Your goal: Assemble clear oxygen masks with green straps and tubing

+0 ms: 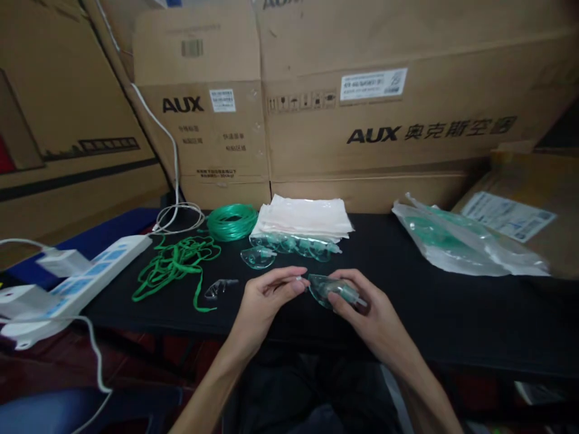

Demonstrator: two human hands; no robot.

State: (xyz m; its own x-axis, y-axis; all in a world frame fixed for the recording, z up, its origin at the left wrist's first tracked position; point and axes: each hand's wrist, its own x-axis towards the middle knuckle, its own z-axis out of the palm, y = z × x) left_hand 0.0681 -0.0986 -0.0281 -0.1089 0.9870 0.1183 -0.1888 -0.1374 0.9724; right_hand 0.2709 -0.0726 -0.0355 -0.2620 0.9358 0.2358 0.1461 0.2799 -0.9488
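My right hand (362,304) is closed around a clear green-tinted plastic mask (326,287) held just above the black table (452,301). My left hand (266,298) pinches a small pale part (298,279) at the mask's left edge; I cannot make out what it is. Behind the hands lie a single clear mask (257,257) and a row of several more (298,245). A small clear plastic piece (218,288) rests left of my left hand.
A stack of clear bags (305,217), a coil of green tubing (231,221) and a tangle of green straps (174,265) lie at the back left. Filled plastic bags (461,238) sit at right. A white power strip (85,280) lies left. Cardboard boxes (362,102) wall the back.
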